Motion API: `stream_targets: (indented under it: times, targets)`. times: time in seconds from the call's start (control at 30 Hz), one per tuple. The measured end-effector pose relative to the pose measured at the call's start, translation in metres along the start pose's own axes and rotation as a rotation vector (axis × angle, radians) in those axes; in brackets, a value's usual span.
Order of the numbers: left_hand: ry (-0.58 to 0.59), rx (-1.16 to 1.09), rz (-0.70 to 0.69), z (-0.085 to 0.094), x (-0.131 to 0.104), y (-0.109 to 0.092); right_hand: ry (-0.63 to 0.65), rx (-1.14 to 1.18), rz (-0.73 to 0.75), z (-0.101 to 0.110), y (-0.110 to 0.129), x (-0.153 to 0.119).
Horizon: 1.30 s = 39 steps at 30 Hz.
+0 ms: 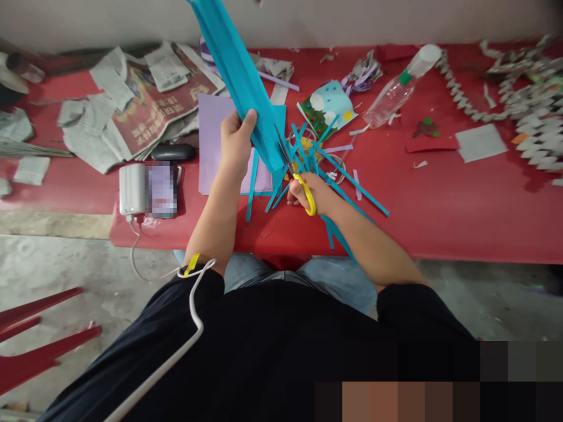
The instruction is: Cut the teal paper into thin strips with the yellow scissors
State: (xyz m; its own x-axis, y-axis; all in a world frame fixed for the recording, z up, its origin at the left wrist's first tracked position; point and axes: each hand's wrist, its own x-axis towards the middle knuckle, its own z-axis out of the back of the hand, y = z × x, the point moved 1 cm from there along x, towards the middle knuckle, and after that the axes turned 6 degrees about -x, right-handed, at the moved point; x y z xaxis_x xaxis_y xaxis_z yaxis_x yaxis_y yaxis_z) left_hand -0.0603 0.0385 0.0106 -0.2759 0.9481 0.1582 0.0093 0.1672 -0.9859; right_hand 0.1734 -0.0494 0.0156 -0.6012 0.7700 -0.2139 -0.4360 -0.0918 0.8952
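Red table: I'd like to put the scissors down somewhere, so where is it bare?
The red table is barest along its front edge, right of the right hand and below the grey card. A smaller bare patch lies left of the power bank. Around the blue strips and newspapers it is crowded.

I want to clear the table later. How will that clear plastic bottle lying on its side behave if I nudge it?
The clear plastic bottle with the white cap lies on its side on the red table, so it would probably roll. It looks nearly empty, so it is likely light and easy to shift. Paper scraps beside it might stop it.
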Motion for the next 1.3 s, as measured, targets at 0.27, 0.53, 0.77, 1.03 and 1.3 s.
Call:
stream_targets:
  times: [0.27, 0.53, 0.77, 1.03, 1.3]
  targets:
    - [0.096, 0.270, -0.079, -0.001, -0.004, -0.003, -0.055, -0.020, 0.034, 0.001, 0.000, -0.001]
    - [0.106, 0.131, -0.015, -0.006, -0.007, 0.004, -0.096, -0.032, 0.009, 0.000, -0.004, 0.001]
    - [0.107, -0.013, -0.042, -0.008, -0.006, 0.010, -0.122, -0.019, -0.006, 0.000, -0.008, 0.003]
    - [0.129, -0.093, -0.028, -0.006, -0.003, 0.015, -0.137, 0.026, -0.062, -0.003, -0.024, 0.012]
    - [0.152, -0.078, -0.056, -0.007, -0.004, 0.016, -0.060, 0.025, 0.040, -0.001, -0.014, 0.005]
